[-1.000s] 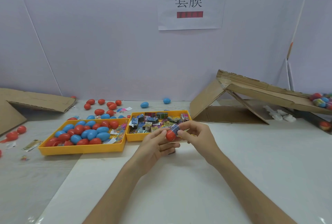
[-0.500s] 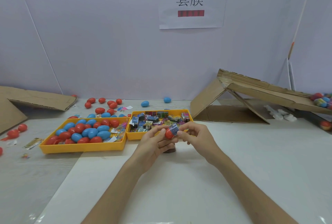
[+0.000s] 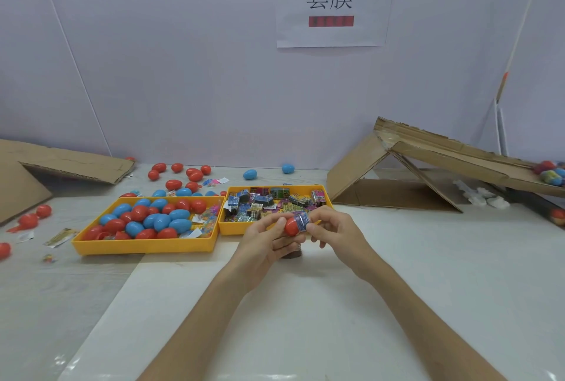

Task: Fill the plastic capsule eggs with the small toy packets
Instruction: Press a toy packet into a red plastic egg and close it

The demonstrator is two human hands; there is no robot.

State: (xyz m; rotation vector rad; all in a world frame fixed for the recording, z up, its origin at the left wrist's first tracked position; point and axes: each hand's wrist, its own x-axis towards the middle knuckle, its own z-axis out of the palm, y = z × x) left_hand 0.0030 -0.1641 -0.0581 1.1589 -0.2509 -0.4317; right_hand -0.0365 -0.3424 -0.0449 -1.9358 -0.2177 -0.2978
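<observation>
Red plastic, an open egg half [image 3: 290, 226], is held raised just above the worktop [image 3: 305, 304], on the near side of the packet tray [image 3: 232, 229], with its mouth turned right. The left grip [image 3: 263, 240] curls round its closed end, likely to steady it. The right grip [image 3: 333, 234] pinches a blue toy packet [image 3: 303, 221] at that mouth, apparently pressing it in. I cannot tell how deep it sits.

The packet tray lies just beyond the hands, and against its left side is the egg tray [image 3: 143, 247] of red and blue eggs. Both look placed for short reaches. A cardboard ramp [image 3: 443, 154] at far right slopes down to a cluster of coloured eggs [image 3: 550, 172], probably a chute for filled ones.
</observation>
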